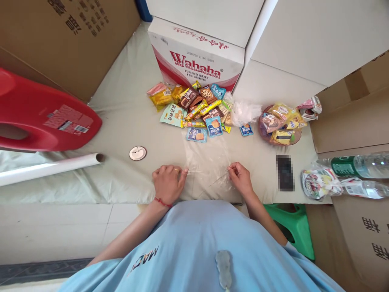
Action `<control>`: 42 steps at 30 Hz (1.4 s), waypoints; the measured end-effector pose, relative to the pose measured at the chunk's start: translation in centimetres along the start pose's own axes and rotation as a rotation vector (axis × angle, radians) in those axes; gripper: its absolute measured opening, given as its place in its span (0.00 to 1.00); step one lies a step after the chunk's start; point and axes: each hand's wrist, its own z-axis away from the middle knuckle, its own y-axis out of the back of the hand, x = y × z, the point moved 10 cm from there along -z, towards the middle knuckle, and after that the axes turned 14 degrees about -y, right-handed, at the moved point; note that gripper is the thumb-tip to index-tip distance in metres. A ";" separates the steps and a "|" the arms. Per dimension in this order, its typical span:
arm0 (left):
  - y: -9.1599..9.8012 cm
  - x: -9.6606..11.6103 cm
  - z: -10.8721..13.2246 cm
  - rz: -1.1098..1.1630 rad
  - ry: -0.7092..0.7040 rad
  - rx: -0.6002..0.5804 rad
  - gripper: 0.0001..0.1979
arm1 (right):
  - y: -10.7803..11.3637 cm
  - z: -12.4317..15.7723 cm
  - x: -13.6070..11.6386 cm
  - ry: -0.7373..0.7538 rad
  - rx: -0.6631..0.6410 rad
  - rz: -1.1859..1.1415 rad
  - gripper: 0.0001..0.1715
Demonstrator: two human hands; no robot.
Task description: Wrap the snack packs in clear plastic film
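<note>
A clear plastic bag (208, 162) lies flat on the pale cloth-covered surface (127, 121) in front of me. My left hand (168, 182) pinches its left near edge with the fingers curled closed. My right hand (240, 177) pinches the right near edge. Beyond the bag lies a heap of small snack packets (197, 109). A crumpled clear bag (246, 111) sits at the heap's right side.
A Wahaha water carton (197, 56) stands behind the snacks. A brown bowl (296, 138) holds more packets. A phone (285, 173), a filled bag (319, 182) and bottles (361, 165) lie right. A red stool (39, 117), a white roll (48, 167) and a round lid (137, 153) lie left.
</note>
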 end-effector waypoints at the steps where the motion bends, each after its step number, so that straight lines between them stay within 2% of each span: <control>1: -0.1 -0.2 -0.4 -0.017 0.063 0.002 0.23 | -0.2 0.1 -0.1 -0.015 -0.006 -0.026 0.14; 3: -0.1 -0.6 -1.2 -0.036 0.156 0.041 0.24 | -0.2 0.3 -0.2 -0.032 0.007 -0.069 0.15; 5: -0.3 -0.9 -2.1 -0.025 0.179 0.059 0.25 | 0.1 0.5 -0.2 -0.038 0.038 -0.087 0.16; 9: -1.6 -2.0 -3.0 0.088 0.124 -0.042 0.16 | 1.4 1.2 0.5 -0.052 0.139 -0.080 0.17; 12: -1.7 -4.5 -1.6 0.173 0.234 -0.062 0.19 | 1.9 2.1 1.3 -0.071 0.202 -0.064 0.17; 15: -1.4 -6.7 0.9 0.180 0.349 -0.071 0.20 | 1.0 3.0 1.7 -0.073 0.187 -0.028 0.18; 17: -1.3 -7.6 2.6 0.175 0.395 -0.074 0.20 | 0.2 3.4 1.5 -0.057 0.176 0.026 0.18; 19: -0.5 -8.0 3.9 0.145 0.401 -0.011 0.20 | -0.3 3.5 1.1 -0.034 0.180 0.089 0.18; 22: 1.6 -7.1 4.6 0.048 0.278 0.186 0.19 | -0.7 3.0 0.5 -0.011 0.174 0.132 0.18; 24: 2.3 -5.7 4.3 0.031 0.123 0.250 0.14 | -0.8 2.5 0.2 0.000 0.149 0.140 0.18; 27: 1.1 -3.6 3.3 0.109 -0.153 0.155 0.18 | -0.8 2.1 0.2 0.001 0.113 0.150 0.17; 29: -0.1 -3.0 2.9 0.155 -0.271 0.057 0.21 | -0.5 2.1 0.7 -0.019 0.095 0.137 0.18; 32: -0.5 -3.7 2.9 0.169 -0.298 0.016 0.22 | 0.8 2.1 1.5 -0.058 0.081 0.097 0.19; 34: 0.0 -4.1 3.1 0.173 -0.278 0.041 0.20 | 2.7 2.1 1.5 -0.080 0.145 0.054 0.19; 36: 0.6 -4.2 3.2 0.179 -0.245 0.067 0.17 | 5.0 2.2 0.4 -0.070 0.263 0.019 0.19; 38: 1.0 -4.0 3.0 0.170 -0.203 0.086 0.16 | 5.9 2.3 -2.3 0.017 0.346 0.037 0.19; 40: 1.2 -3.6 2.5 0.134 -0.158 0.104 0.15 | 4.2 2.0 -6.2 0.189 0.328 0.119 0.18; 42: 1.1 -3.0 1.8 0.087 -0.133 0.108 0.15 | 0.1 1.7 -9.9 0.397 0.220 0.244 0.18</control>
